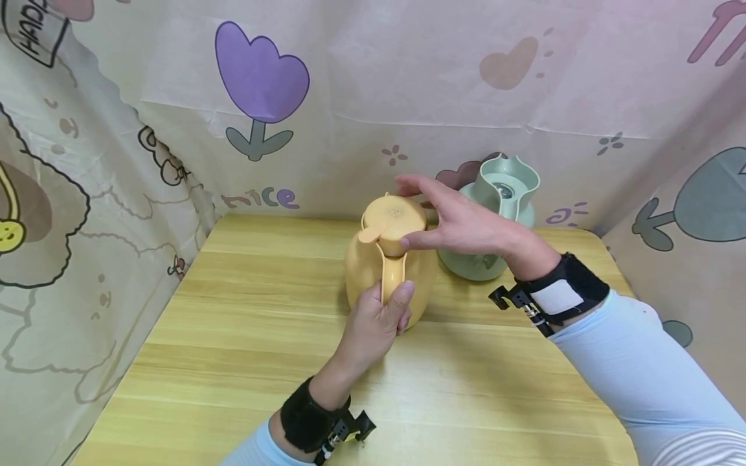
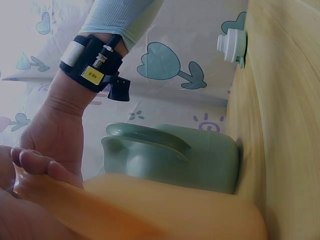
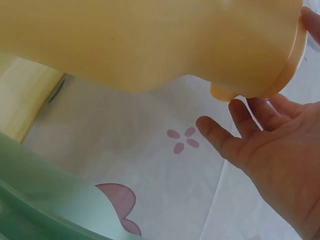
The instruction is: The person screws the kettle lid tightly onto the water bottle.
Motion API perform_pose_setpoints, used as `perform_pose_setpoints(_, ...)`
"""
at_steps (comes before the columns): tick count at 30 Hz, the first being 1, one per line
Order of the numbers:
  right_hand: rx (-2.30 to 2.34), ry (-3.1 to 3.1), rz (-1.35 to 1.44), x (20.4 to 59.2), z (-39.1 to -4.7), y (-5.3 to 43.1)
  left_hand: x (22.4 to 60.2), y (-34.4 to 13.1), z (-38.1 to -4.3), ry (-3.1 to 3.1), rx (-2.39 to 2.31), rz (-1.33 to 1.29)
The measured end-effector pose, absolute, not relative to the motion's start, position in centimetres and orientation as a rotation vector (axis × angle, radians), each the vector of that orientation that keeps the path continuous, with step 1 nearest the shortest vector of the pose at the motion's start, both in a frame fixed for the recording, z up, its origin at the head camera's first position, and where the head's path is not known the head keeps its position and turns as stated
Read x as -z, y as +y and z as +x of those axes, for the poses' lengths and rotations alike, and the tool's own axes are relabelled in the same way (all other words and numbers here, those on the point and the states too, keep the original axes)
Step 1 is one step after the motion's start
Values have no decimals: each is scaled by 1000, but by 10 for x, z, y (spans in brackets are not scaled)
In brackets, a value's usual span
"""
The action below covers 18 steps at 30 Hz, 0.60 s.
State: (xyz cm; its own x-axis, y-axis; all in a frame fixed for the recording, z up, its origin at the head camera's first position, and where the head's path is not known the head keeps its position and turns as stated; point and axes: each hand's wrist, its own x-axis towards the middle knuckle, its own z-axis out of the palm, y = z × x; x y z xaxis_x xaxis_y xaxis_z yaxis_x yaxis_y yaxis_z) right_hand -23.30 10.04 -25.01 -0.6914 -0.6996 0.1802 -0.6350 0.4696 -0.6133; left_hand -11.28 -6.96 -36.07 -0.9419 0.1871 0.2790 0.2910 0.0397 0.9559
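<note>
**Yellow jug upright, left hand on handle, right hand at lid**

Smooth, rounded yellow jug (image 1: pixel 358 278), plastic-looking, stands on the pale wood-grain table (image 1: pixel 250 310), left of a pale green handled jug (image 2: pixel 212 160). Round yellow lid (image 1: pixel 399 217) seated, speckled at centre; its tab points leftward and toward the wearer. Long axis near vertical; handle (image 1: pixel 393 275) faces the wearer. Left hand (image 1: pixel 373 323): fingers wrapped round the handle. Right hand (image 1: pixel 460 220): spread, fingers loosely bent, thumb against the lid's edge; far-finger contact unclear. Legible: "nice" on the printed cloth backdrop (image 1: pixel 379 77). Wrist-mount yellow tag (image 2: pixel 93 75): characters too small to read.
</note>
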Motion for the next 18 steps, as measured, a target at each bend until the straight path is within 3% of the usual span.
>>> perform_pose_setpoints(18,971,2658,-1218,253,-232,97,361,-70,-112,-2204,2074,-506)
